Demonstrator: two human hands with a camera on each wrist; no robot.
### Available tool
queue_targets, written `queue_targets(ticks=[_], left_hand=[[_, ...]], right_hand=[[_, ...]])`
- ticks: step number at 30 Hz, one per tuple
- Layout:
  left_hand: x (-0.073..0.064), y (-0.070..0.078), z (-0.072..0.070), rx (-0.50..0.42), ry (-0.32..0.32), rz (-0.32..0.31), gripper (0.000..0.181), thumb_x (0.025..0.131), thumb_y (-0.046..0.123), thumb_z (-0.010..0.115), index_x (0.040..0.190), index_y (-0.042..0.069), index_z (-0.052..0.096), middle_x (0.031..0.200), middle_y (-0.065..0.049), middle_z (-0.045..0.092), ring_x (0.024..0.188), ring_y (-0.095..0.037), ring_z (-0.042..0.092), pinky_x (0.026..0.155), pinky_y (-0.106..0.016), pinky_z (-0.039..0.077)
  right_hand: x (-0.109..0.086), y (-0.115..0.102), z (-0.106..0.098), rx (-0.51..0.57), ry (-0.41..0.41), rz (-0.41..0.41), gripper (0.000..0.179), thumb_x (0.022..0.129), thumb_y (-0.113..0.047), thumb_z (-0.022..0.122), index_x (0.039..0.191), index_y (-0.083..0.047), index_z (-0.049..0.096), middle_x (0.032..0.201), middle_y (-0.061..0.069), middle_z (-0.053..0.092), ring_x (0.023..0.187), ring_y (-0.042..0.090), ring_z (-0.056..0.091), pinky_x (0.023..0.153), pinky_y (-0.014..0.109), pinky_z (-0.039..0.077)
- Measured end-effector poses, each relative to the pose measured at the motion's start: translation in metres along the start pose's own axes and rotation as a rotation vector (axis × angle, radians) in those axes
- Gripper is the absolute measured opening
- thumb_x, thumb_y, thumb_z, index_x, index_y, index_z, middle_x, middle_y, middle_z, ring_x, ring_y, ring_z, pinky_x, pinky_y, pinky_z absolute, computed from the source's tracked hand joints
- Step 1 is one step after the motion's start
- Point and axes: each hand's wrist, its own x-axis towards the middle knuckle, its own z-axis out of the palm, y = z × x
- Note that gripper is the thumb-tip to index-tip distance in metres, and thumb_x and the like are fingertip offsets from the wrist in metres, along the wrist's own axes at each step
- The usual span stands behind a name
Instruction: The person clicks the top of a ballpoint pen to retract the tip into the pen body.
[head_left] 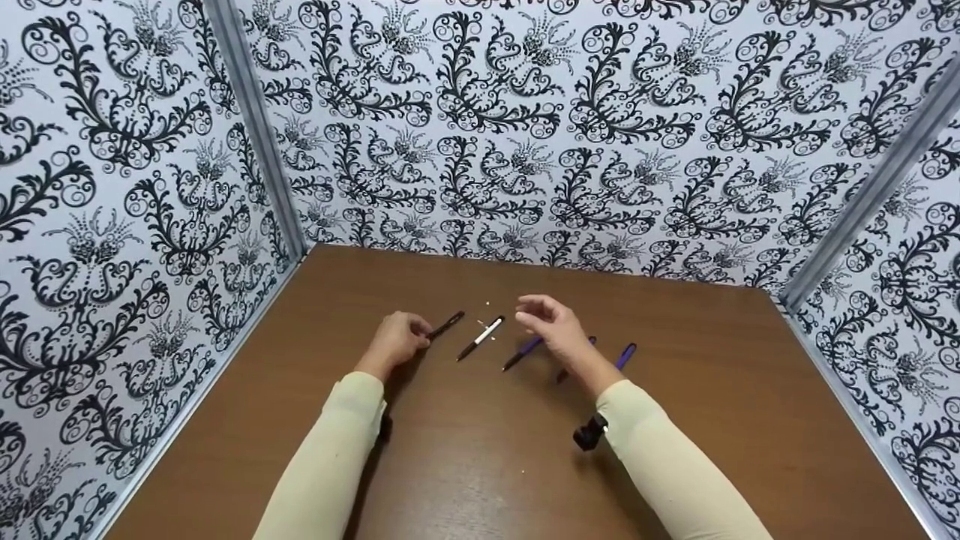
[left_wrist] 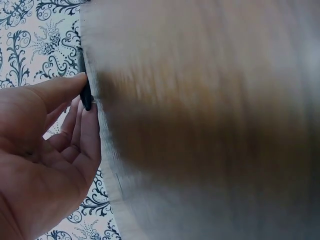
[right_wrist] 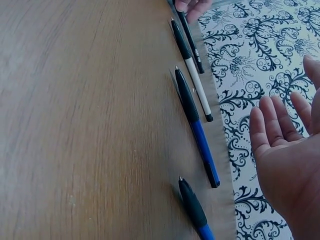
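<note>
Far left, a black-and-white scrollwork wall [head_left: 112,187] meets a grey metal post [head_left: 259,127]; the brown wood-grain surface [head_left: 465,465] begins at the post's foot. The left hand [head_left: 396,339], in a pale sleeve [head_left: 330,457], is at the left part of the surface; its thumb and fingers are clamped on the near end of a black pen [head_left: 448,324], which points away and to the right; whether the pen's full length touches the surface cannot be told. Just right of it, a white pen [head_left: 489,331] with a dark grip lies diagonally, writing tip toward the person; small pale specks [head_left: 493,338] lie beside it. Next, a first blue pen [head_left: 525,351] lies roughly parallel, its far end hidden by the right hand [head_left: 559,328]; that hand is raised, fingers slightly bent and apart from the thumb. A second blue pen [head_left: 592,341] is largely covered by the right hand; a third blue pen [head_left: 627,355] lies farthest right, partly hidden by the forearm; a black device [head_left: 590,433] sits at the right wrist.
</note>
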Motion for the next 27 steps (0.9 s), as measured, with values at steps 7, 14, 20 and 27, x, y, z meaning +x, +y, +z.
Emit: queue_targets(ticks=[7, 14, 20, 27], left_hand=[[-0.002, 0.002, -0.001, 0.034, 0.028, 0.018, 0.017, 0.089, 0.006, 0.079, 0.106, 0.008, 0.081, 0.1, -0.007, 0.078, 0.094, -0.026, 0.071, 0.086, -0.044, 0.058], [0.0, 0.0, 0.001, 0.028, 0.035, 0.011, 0.017, 0.09, 0.006, 0.079, 0.106, 0.008, 0.081, 0.1, -0.008, 0.077, 0.095, -0.026, 0.07, 0.087, -0.044, 0.058], [0.001, -0.003, 0.002, 0.025, 0.027, -0.013, 0.017, 0.091, 0.006, 0.078, 0.109, 0.008, 0.081, 0.101, -0.008, 0.077, 0.095, -0.025, 0.069, 0.087, -0.043, 0.057], [0.002, -0.001, 0.002, 0.015, 0.008, -0.035, 0.018, 0.093, 0.01, 0.077, 0.111, 0.009, 0.08, 0.103, -0.008, 0.076, 0.093, -0.024, 0.067, 0.087, -0.042, 0.057]], right_hand=[[0.006, 0.014, -0.007, 0.005, -0.029, 0.015, 0.038, 0.1, -0.007, 0.069, 0.135, 0.005, 0.06, 0.133, 0.035, 0.061, 0.1, 0.012, 0.068, 0.083, 0.025, 0.057], [0.012, 0.029, -0.01, 0.012, -0.011, 0.001, 0.04, 0.1, -0.009, 0.069, 0.136, 0.005, 0.059, 0.132, 0.033, 0.062, 0.1, 0.013, 0.068, 0.083, 0.026, 0.057], [0.011, 0.032, -0.011, -0.005, -0.005, 0.003, 0.04, 0.1, -0.013, 0.071, 0.135, 0.003, 0.061, 0.131, 0.029, 0.064, 0.1, 0.014, 0.068, 0.084, 0.026, 0.057], [0.011, 0.032, -0.013, -0.009, -0.008, 0.0, 0.045, 0.098, -0.015, 0.074, 0.136, 0.005, 0.06, 0.122, 0.013, 0.071, 0.105, 0.02, 0.07, 0.086, 0.028, 0.058]])
